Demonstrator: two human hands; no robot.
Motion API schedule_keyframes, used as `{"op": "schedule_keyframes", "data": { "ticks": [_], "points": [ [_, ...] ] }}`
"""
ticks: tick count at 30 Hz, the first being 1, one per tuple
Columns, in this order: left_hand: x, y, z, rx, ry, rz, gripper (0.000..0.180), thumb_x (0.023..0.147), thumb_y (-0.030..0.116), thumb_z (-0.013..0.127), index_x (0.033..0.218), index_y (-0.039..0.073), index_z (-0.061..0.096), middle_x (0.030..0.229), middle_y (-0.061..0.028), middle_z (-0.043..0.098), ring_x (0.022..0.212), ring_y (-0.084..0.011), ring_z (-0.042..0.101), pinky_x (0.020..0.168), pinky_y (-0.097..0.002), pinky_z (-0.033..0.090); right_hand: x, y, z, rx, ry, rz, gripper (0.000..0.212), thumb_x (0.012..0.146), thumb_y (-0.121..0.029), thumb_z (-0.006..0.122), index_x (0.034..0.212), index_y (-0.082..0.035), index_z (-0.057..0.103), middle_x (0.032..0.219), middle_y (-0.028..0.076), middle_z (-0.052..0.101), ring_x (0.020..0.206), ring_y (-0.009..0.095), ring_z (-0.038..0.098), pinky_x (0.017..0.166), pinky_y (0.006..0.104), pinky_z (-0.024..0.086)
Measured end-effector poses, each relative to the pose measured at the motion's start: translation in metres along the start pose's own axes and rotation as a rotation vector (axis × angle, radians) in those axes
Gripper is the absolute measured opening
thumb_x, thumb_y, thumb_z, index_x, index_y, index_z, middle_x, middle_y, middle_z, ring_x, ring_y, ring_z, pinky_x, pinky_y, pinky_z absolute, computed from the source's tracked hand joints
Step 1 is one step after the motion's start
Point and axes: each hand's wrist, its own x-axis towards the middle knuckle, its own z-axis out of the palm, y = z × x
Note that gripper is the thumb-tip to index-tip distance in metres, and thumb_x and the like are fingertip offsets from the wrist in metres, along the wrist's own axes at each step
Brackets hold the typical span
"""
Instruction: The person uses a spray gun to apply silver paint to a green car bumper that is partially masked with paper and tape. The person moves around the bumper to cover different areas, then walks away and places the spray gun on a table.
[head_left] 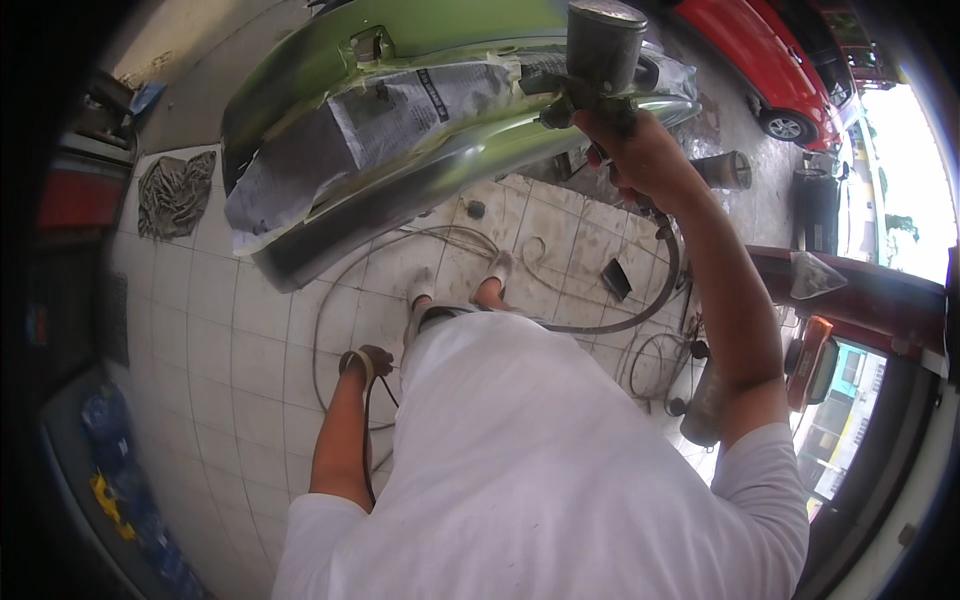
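In my right hand (640,160) is a spray gun (590,95), its grip wrapped by my fingers and its round metal cup on top. The gun is over the right part of a green car bumper (420,170). Grey newspaper sheets (400,115) are taped along the middle of the bumper. From the gun's handle a dark air hose (668,280) curves down and behind my waist. Low at my left side, my left hand (372,360) is closed round a loop of the hose, which also crosses my forearm. Its fingers show only small and dark.
Hose coils (330,280) lie on the white tiled floor (220,330) around my feet. A crumpled grey cloth (176,195) is at the left, a small black flat object (616,280) at the right. A red car (750,60) stands beyond. A metal cylinder (705,400) is by my right elbow.
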Motion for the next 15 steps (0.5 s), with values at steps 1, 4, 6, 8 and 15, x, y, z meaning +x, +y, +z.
{"op": "schedule_keyframes", "data": {
  "ticks": [1, 4, 6, 8, 15],
  "points": [
    [-0.001, 0.004, -0.004, 0.140, 0.009, 0.033, 0.020, 0.094, 0.028, 0.058, 0.108, 0.025, 0.072, 0.125, 0.0008, 0.063, 0.120, -0.0197, 0.061, 0.097, -0.0354, 0.052, 0.002, -0.001, 0.002, -0.003, -0.011, -0.002, 0.048, 0.094, -0.047, 0.067, 0.110, -0.002, 0.068, 0.071, 0.005, 0.061, 0.040, 0.008, 0.047, 0.035, 0.0259, 0.040],
    [-0.012, 0.010, -0.015, -0.052, -0.042, -0.026, 0.019, 0.094, 0.027, 0.058, 0.107, 0.025, 0.072, 0.127, 0.0023, 0.061, 0.119, -0.0188, 0.060, 0.098, -0.0343, 0.051, 0.002, -0.014, 0.012, -0.031, -0.104, 0.002, 0.050, 0.093, -0.049, 0.067, 0.108, -0.002, 0.068, 0.070, 0.005, 0.061, 0.041, 0.008, 0.048, 0.035, 0.0257, 0.040],
    [-0.014, 0.009, -0.011, -0.002, -0.029, -0.007, 0.019, 0.094, 0.026, 0.057, 0.106, 0.025, 0.071, 0.128, 0.0021, 0.061, 0.119, -0.0185, 0.061, 0.098, -0.0341, 0.051, -0.002, -0.032, 0.021, -0.037, -0.135, 0.002, 0.044, 0.096, -0.045, 0.064, 0.113, -0.004, 0.066, 0.073, 0.004, 0.063, 0.042, 0.006, 0.046, 0.036, 0.0239, 0.038],
    [-0.010, 0.003, 0.003, 0.095, 0.003, 0.040, 0.018, 0.095, 0.026, 0.057, 0.106, 0.025, 0.071, 0.127, 0.0015, 0.061, 0.118, -0.0185, 0.061, 0.097, -0.0342, 0.051, 0.005, -0.033, 0.024, -0.079, -0.177, 0.009, 0.045, 0.097, -0.048, 0.062, 0.115, -0.006, 0.066, 0.074, 0.003, 0.064, 0.044, 0.005, 0.046, 0.038, 0.0232, 0.039],
    [0.006, -0.031, 0.058, -0.485, 0.231, 0.078, 0.027, 0.092, 0.020, 0.064, 0.117, 0.009, 0.066, 0.099, -0.0043, 0.074, 0.080, -0.0162, 0.070, 0.064, -0.0285, 0.055, 0.038, -0.027, 0.007, -0.160, -0.091, 0.087, 0.047, 0.093, -0.058, 0.064, 0.085, -0.012, 0.066, 0.061, 0.004, 0.058, 0.043, 0.016, 0.052, 0.040, 0.0326, 0.042]
  ]
}}
